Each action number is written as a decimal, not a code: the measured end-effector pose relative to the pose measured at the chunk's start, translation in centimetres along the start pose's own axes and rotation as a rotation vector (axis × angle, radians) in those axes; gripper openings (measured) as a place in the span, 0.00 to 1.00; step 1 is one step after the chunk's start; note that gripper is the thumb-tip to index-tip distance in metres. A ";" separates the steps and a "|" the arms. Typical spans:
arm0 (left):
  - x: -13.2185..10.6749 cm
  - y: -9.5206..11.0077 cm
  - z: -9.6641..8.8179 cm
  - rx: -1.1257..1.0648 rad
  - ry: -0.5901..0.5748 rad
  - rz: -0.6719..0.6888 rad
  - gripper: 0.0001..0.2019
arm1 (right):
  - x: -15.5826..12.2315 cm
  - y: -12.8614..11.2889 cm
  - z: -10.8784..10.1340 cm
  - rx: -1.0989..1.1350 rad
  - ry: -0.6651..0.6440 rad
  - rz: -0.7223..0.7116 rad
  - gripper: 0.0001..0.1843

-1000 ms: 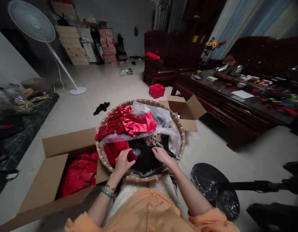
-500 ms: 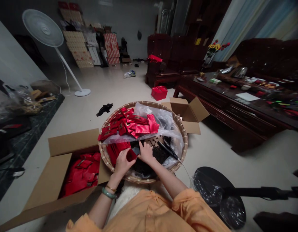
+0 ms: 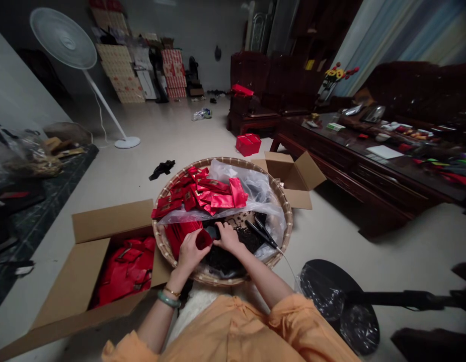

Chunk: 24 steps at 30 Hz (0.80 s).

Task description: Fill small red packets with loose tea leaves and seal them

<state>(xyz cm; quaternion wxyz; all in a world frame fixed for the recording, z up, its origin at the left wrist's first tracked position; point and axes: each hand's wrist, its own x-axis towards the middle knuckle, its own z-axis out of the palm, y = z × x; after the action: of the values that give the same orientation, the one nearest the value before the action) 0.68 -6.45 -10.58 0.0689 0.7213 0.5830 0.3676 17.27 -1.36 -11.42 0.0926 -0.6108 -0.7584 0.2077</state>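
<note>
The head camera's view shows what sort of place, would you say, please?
Probably a home's living room, judging by the long, low dark table, the flowers and the standing fan.

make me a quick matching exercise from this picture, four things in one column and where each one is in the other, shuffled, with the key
Things
1. small open-mouthed red pouch
2. black tong-shaped tool with a pale cord
3. round green bangle
4. white round-headed pedestal fan

Places
A. around the left wrist
B. standing on the pale floor
C. in the left hand
D. in the right part of the round woven basket

Pairs: 1-C, 2-D, 3-A, 4-B
</note>
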 end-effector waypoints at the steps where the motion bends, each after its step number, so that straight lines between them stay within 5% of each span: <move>1: 0.0 0.0 0.0 -0.002 -0.003 -0.003 0.24 | 0.0 0.2 0.0 0.025 0.004 -0.025 0.32; 8: 0.0 0.7 -0.1 -0.072 -0.005 -0.069 0.31 | 0.7 2.1 -0.4 0.320 0.135 -0.081 0.18; 11: 0.0 1.3 -0.3 -0.079 -0.006 -0.043 0.36 | 1.0 3.1 -0.7 0.587 0.234 -0.063 0.14; 14: 0.1 1.8 -0.4 -0.024 -0.059 0.038 0.28 | 1.0 3.9 -1.1 0.976 0.290 0.081 0.14; 18: 0.3 1.8 -0.8 -0.006 -0.132 0.097 0.20 | 0.4 4.3 -2.1 1.526 0.096 0.265 0.14; 24: 0.9 1.4 -2.4 -0.040 -0.239 0.115 0.23 | -0.2 4.4 -3.7 1.890 -0.104 0.318 0.09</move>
<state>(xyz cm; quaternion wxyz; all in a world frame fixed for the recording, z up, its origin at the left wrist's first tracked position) 0.37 -6.87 -7.65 0.1312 0.7905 0.5210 0.2939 22.68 -0.10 -9.94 0.4839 -0.3694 -0.1889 0.7705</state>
